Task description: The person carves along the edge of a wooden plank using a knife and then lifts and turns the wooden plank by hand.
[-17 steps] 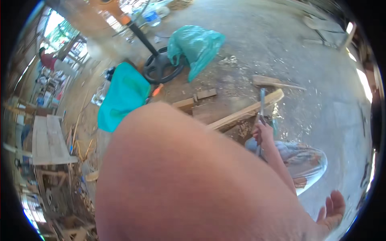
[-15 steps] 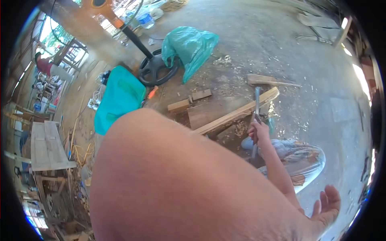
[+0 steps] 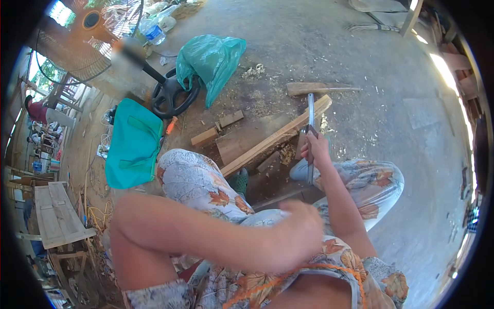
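Ok so far left there's a teal cloth bag (image 3: 133, 147) on the floor, kinda slumped, and I can't see what's inside it. Way farther back is a clear bottle (image 3: 154, 35) with a blue band, no idea if there's liquid in it. Next to the right, a thin green plastic bag (image 3: 216, 59) is draped against the fan base (image 3: 176, 95); it looks puffy, but I can't make out the contents. Then there's the long strip of wood (image 3: 280, 136), slanting from near left to far right on the floor in front of the knees. I'd guess it's stiff, not too heavy, and rough enough not to slip, so I'd grab it around the middle, minding splinters. The left grip (image 3: 301, 234) is a blur over the lap, so can't tell if it's holding anything. Farther right, the metal tool (image 3: 311, 110) points away from the body, its far part crossing over the wood. Probably rigid, with some weight, and the bare metal might be slick, so the dark middle seems the best hold. That's about where the right grip (image 3: 317, 150) is wrapped around it.
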`<move>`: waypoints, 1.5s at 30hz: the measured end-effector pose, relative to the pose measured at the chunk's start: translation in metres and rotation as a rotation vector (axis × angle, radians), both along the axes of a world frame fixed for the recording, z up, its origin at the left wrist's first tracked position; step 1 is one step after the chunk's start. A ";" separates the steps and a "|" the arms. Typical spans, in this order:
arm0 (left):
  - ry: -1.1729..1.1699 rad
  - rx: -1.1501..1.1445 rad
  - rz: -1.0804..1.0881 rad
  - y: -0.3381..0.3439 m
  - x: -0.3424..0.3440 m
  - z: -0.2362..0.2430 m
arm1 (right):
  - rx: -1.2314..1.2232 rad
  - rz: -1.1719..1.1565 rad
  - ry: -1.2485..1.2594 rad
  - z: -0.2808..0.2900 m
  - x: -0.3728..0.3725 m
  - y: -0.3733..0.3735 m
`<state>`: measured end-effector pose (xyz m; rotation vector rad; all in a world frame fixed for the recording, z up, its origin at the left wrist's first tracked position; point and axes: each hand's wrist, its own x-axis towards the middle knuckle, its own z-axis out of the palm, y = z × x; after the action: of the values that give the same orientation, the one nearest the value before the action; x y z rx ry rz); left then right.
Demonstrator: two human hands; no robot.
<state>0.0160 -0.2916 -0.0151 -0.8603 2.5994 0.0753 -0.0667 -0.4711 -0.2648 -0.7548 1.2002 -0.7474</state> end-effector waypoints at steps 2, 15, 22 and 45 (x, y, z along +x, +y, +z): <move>-0.046 0.199 0.131 -0.027 0.021 -0.023 | -0.054 0.009 0.070 -0.003 0.000 -0.001; 0.036 0.080 1.018 -0.164 0.185 -0.212 | -0.143 0.058 0.081 0.048 0.009 0.030; 0.276 0.318 1.228 -0.153 0.148 -0.288 | -0.131 0.178 0.166 -0.011 0.001 0.025; 0.318 0.008 1.554 -0.160 0.167 -0.363 | -0.534 0.583 0.729 -0.081 0.065 -0.017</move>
<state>0.1832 -0.4517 -0.3785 -2.7208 1.4739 0.6508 -0.0017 -0.4881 -0.3458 -1.8392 1.3162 -0.2861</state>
